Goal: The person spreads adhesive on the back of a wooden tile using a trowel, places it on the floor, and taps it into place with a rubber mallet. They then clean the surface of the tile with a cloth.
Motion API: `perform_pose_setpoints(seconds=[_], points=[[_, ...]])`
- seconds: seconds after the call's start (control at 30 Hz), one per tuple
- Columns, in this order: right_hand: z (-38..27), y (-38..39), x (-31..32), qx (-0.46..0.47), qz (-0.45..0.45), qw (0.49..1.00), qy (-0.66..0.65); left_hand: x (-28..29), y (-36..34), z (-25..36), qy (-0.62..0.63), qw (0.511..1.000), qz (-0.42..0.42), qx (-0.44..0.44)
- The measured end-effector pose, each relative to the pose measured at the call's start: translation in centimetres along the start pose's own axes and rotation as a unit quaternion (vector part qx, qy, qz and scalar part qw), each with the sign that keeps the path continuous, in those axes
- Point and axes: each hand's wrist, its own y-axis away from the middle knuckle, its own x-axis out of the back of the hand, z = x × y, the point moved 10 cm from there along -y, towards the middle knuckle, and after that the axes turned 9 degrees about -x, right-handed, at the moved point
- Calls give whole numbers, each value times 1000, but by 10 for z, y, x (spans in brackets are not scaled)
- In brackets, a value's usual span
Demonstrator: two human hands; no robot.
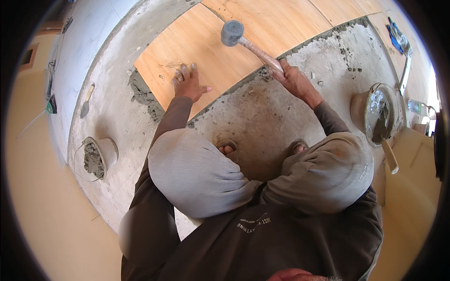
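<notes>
My left hand (190,86) rests with spread fingers on a wood-look tile (220,75), which has wet grey mortar along its near and left edges. My right hand (295,79) grips the wooden handle of a rubber mallet (258,54), whose grey head is raised over the tile toward the top of the view. More tiles of the same colour (290,18) adjoin it behind and to the right. My bent knees and bare toes are just below, on the rough concrete.
A bucket of mortar (93,158) and a trowel (87,100) lie at left. At right stand a larger bucket (375,112) with a handled tool (389,154), a plastic bottle (417,107), and a blue cloth (396,37) beside a long metal tool (404,72).
</notes>
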Motion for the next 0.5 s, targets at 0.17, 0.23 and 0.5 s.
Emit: perform_pose_setpoints(seconds=[0.17,0.23,0.5], points=[[-14,28,23,6,87,996,-24,2,-1,-1,1,1000,-2,4],[13,35,7,-17,88,996,3,4,-2,5,15,1000,-7,0],[3,49,12,-90,101,991,19,5,-1,3,-6,1000,9,9]])
